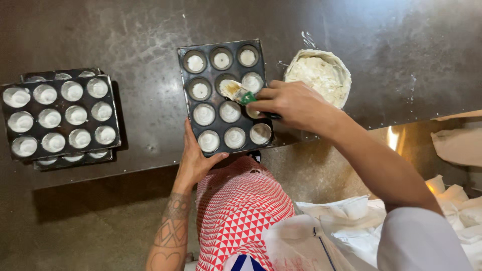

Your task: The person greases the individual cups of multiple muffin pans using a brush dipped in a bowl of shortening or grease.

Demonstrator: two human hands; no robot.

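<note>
A dark muffin tin (185, 95) with several white-coated cups lies on the dark counter in front of me. My left hand (195, 155) grips its near left corner at the counter's edge. A pastry brush (237, 91) with a green handle is held in my right hand (293, 103), its pale bristles pressed into a cup in the tin's second row. One cup near the brush is still dark. A round tub of white paste (321, 74) stands just right of the tin, behind my right hand.
A stack of muffin tins (60, 116) with white-coated cups sits at the left of the counter. Below the counter edge are my red-and-white patterned trousers (241, 211) and white sacks or cloth (452, 200) on the floor at right.
</note>
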